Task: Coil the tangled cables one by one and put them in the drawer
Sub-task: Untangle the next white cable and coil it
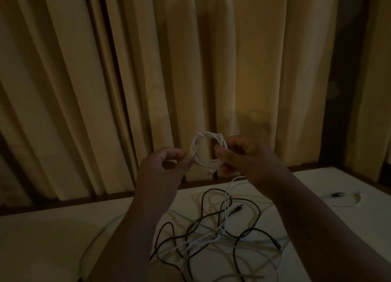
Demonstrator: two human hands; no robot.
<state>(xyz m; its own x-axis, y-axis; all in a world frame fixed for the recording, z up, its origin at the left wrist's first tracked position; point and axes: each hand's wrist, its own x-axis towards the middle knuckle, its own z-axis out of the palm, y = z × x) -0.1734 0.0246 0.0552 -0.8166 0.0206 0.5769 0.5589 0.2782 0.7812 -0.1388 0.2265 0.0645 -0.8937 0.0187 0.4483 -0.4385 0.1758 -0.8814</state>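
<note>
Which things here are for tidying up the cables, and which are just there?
For the job:
- white cable coil, gripped by the right hand
- left hand, fingers at the coil's edge
- loose white tail hanging from the coil
- tangled black cable

Just there:
- curtains
- table under the tangle

No drawer is in view.

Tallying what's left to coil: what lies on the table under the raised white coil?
Beneath the white coil, a tangle of black cable and loose white cable lies on the table. Both forearms cover parts of it.
</note>
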